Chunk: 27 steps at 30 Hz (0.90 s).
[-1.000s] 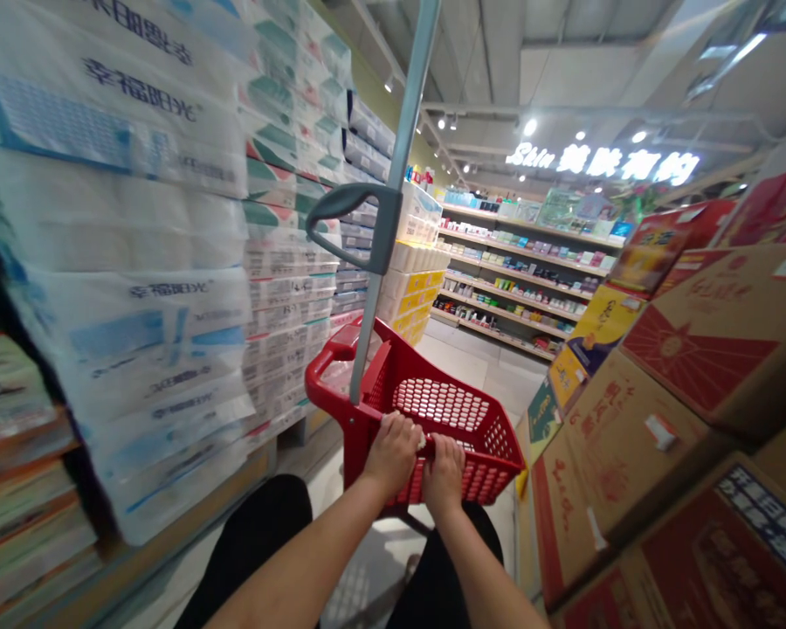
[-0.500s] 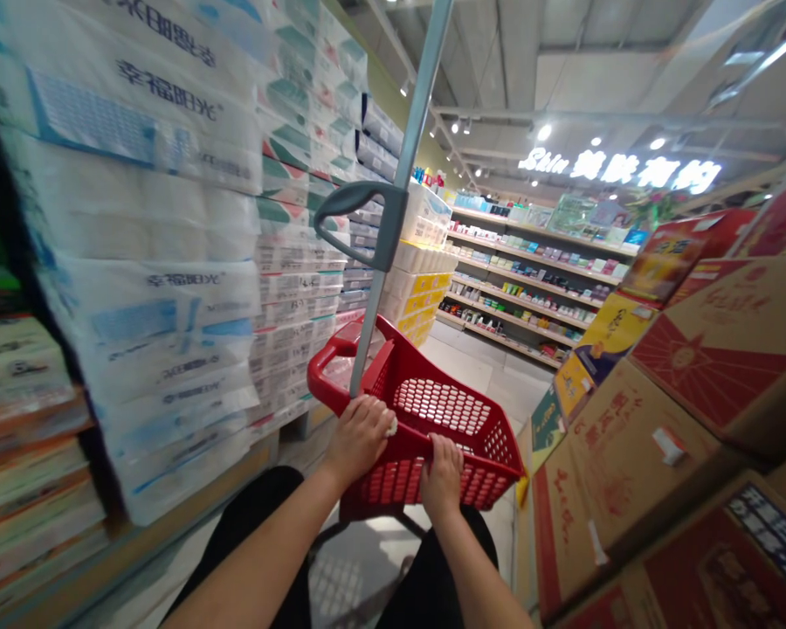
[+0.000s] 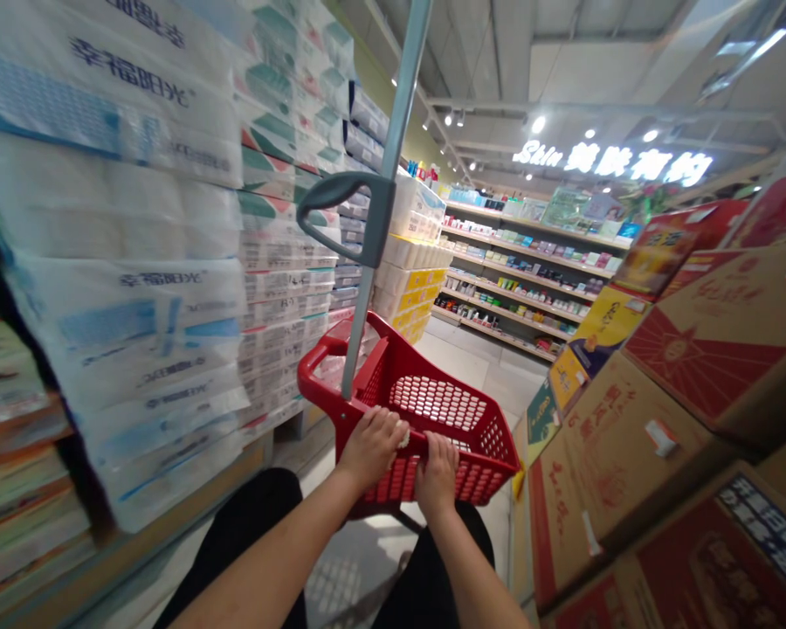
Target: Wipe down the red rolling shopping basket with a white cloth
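Note:
A red plastic shopping basket (image 3: 445, 404) on wheels stands in front of me, with nothing visible inside it. My left hand (image 3: 370, 447) and my right hand (image 3: 436, 472) both grip its near rim, fingers curled over the edge, hands close together. Something small and white shows between the fingers of my left hand. A grey pull handle (image 3: 367, 218) on a long pole rises from the basket's left side to above the frame.
Stacked packs of toilet paper (image 3: 131, 245) wall the left side close by. Red and brown cardboard boxes (image 3: 694, 367) pile up on the right. A narrow tiled aisle (image 3: 478, 367) runs ahead to shelves of small goods (image 3: 530, 279) under a lit sign.
My left hand slid right along the rim, back close to my right hand. The basket and view shifted slightly; both hands kept their grip.

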Motion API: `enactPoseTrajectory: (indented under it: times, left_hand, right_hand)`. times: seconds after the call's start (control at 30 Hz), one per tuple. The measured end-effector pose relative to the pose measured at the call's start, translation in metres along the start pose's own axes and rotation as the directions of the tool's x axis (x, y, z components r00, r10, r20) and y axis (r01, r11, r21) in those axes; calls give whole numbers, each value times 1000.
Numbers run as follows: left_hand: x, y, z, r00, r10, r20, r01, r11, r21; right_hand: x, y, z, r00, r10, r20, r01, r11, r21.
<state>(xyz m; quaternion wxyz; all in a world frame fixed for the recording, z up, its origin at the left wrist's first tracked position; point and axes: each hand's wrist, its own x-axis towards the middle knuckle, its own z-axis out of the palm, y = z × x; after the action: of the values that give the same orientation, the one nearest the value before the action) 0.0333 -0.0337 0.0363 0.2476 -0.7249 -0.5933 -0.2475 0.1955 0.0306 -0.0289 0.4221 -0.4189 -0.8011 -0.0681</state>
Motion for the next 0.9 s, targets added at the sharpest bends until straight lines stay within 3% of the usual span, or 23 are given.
enactPoseTrajectory:
  times: [0.17, 0.33, 0.53, 0.77, 0.9]
  left_hand:
    - [-2, -22, -25, 999, -31, -37, 32, 999, 34]
    - [-2, -22, -36, 996, -74, -57, 76, 997, 31]
    - [4, -6, -25, 984, -160, -76, 163, 986, 32]
    - [2, 15, 4, 996, -92, -10, 92, 994, 65]
    - [1, 11, 7, 1000, -13, 27, 11, 996, 87]
  right_hand:
    - [0, 0, 0, 1000, 1, -14, 0, 1000, 21]
    - [-1, 0, 0, 1000, 10, -3, -10, 1000, 24]
    - [-1, 0, -2, 1000, 25, 13, -25, 1000, 19]
    - [-2, -1, -1, 999, 37, -6, -36, 999, 28]
    - [-2, 1, -1, 1000, 9, -7, -9, 1000, 22]
